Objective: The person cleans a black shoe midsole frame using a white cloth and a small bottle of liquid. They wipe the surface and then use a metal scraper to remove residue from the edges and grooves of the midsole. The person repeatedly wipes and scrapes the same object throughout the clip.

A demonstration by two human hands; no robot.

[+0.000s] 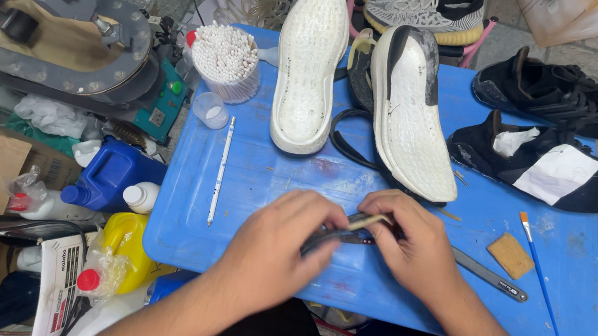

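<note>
— What have you got there?
— A dark strip [336, 233], pinched between my left hand [272, 250] and right hand [410, 239], low over the blue worktop [275, 180].
— And close by?
— A white sole [310, 65] and an upturned shoe [408, 113] just beyond; a metal file [491, 278] beside my right hand.
</note>
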